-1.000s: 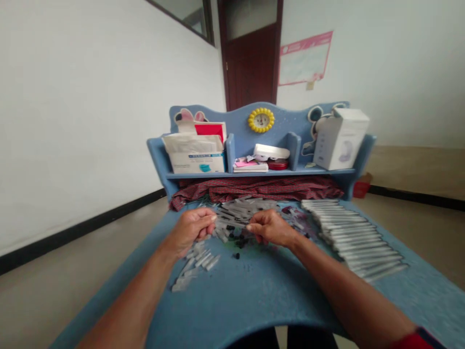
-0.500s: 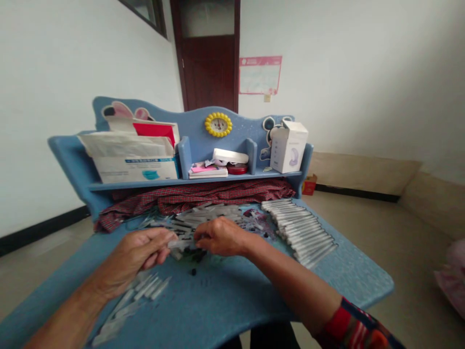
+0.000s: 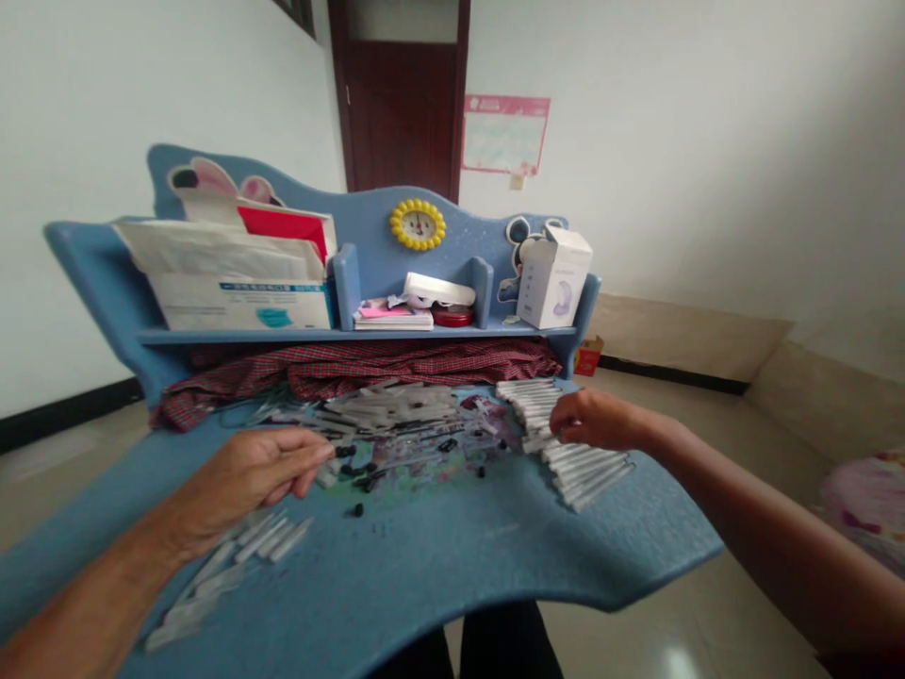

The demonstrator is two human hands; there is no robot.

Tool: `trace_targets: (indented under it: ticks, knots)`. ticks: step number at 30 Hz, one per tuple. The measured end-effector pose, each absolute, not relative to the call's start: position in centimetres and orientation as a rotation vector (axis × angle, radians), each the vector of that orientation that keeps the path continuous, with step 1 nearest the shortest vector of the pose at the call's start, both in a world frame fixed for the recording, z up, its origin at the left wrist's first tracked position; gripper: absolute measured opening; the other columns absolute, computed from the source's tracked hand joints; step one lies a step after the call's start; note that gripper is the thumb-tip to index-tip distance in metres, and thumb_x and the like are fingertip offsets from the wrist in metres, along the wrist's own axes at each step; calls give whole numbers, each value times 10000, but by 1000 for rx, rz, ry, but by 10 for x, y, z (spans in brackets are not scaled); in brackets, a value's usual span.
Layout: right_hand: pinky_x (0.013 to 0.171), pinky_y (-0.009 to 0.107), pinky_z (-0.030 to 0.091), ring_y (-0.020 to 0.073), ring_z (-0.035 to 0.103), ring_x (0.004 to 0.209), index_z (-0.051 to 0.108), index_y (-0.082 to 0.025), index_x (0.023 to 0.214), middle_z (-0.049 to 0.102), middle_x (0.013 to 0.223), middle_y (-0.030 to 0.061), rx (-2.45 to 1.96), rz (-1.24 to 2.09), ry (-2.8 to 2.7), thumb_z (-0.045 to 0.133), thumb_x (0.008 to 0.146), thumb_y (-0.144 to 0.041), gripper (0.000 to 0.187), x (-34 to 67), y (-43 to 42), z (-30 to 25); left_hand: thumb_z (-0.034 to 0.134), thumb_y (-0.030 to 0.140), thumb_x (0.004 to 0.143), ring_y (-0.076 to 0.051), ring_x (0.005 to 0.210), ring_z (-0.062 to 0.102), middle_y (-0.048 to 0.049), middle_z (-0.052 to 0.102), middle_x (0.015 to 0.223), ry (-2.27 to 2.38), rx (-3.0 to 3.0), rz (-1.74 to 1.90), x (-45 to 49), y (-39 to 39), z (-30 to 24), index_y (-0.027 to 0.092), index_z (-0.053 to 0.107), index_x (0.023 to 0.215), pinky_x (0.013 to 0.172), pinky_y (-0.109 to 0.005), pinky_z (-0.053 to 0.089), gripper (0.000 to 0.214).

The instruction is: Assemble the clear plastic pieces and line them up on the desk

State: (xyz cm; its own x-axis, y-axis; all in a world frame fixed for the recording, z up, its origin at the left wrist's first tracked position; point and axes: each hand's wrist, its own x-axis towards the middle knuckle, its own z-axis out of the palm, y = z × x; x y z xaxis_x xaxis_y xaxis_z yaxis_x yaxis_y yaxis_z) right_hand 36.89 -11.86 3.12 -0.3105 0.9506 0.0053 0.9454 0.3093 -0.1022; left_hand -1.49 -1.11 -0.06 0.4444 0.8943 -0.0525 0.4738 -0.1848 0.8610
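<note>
My left hand (image 3: 279,467) is over the left part of the blue table, thumb and fingers pressed together. What it pinches, if anything, is too small to tell; small black caps (image 3: 368,470) lie just beyond its fingertips. At the right, my right hand (image 3: 590,420) is closed with fingers curled, over a row of pale slender tubes (image 3: 586,471) laid side by side. A short translucent piece (image 3: 538,443) shows by its fingertips, but I cannot tell whether it is held. Between the hands is a loose heap of clear tube pieces (image 3: 396,410).
Short clear tubes (image 3: 265,538) lie near the left forearm. A lone black cap (image 3: 358,510) sits in front of the heap. Behind are a checked cloth (image 3: 353,366) and a blue shelf (image 3: 283,335) bearing a mask box (image 3: 240,302) and a white carton (image 3: 555,278).
My right hand has moved right, from the heap beside my left hand to the row of tubes. The clear piece seen at my left fingertips no longer shows there. The view has shifted slightly.
</note>
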Motion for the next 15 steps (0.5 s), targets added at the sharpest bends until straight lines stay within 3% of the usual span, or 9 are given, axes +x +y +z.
trace_targets:
  ticks: [15]
  knots:
    - [719, 225, 386, 138, 551, 836, 639, -205, 855, 596, 913, 47, -2064, -151, -2433, 510, 775, -160, 159, 398, -149, -5, 572, 413, 678, -73, 405, 350, 29, 539, 477, 1216, 1800, 585, -8, -20, 5, 163, 614, 782, 421, -177, 205, 274]
